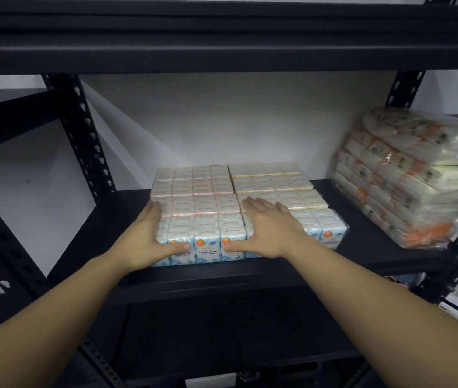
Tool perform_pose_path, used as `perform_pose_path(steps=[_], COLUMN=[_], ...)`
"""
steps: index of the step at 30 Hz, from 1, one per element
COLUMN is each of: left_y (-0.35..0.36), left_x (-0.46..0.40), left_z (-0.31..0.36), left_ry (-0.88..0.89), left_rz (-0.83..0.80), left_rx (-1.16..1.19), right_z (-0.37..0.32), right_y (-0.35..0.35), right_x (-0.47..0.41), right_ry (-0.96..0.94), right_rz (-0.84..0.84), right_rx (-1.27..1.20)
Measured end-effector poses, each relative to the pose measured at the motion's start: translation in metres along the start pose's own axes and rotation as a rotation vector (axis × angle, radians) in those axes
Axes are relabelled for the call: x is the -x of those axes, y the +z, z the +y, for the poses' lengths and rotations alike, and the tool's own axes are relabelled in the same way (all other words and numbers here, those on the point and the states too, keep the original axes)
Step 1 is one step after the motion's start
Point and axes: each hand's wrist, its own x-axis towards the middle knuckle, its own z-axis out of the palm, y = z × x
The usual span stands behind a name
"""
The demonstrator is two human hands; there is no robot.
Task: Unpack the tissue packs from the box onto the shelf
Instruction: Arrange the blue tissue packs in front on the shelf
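Both hands are flat on the front tissue pack [208,239]: left hand [149,233] spread along its left end, right hand [269,228] splayed on top, thumbs against its front face. It sits on the black shelf [362,253], touching more packs [230,186] behind.

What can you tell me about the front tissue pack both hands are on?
The front tissue pack is a clear-wrapped block of mini tissue packets, white and pale blue with orange fruit marks. It sits upright at the black shelf's front edge, against flatter packs behind. The left hand and right hand rest on top, thumbs on its front.
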Motion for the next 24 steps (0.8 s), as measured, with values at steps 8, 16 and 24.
perform_pose_path(steps=[8, 16, 24], left_y=[0.023, 0.049, 0.045], left_x=[-0.012, -0.023, -0.023], left_z=[0.024, 0.067, 0.059], left_ry=[-0.099, -0.099, -0.088], left_rz=[-0.028, -0.043, -0.057], left_rx=[-0.052, -0.044, -0.004], right_z=[0.033, 0.073, 0.068], right_y=[-0.004, -0.014, -0.028], right_x=[0.011, 0.029, 0.028], right_ry=[0.018, 0.037, 0.041], right_rz=[0.001, -0.024, -0.026], right_rx=[0.015, 0.022, -0.051])
